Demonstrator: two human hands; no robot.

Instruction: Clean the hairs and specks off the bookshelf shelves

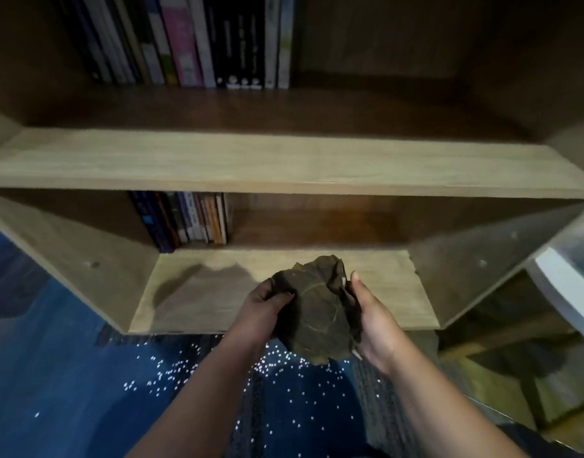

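– Two hands, we count, and both are on the one cloth [317, 312].

– We agree. Our left hand [267, 312] grips its left side, with the fingers curled into the folds. Our right hand [371, 320] clasps the right side. Its thumb points up along the edge and its other fingers are hidden behind the fabric.

– And the cloth itself?

– We see it dark olive-brown and crumpled into a bundle. We hold it between the hands, over the front edge of the lower shelf [198, 292]. Whether it touches the board, we cannot tell.

– What do we find on that shelf?

– We find a short row of books [191, 219] upright at the back, left of centre. Bare wood lies to the right of them, and a shadow falls on the board just left of our hands. Any hairs on it are too small for us to make out.

– And higher up?

– We see the upper shelf [284, 163], pale along its front edge, with a longer row of books [191, 44] standing at its back left.

– Below our forearms?

– We look down on a blue carpet [69, 375] with small white specks [171, 375] scattered across it near our arms.
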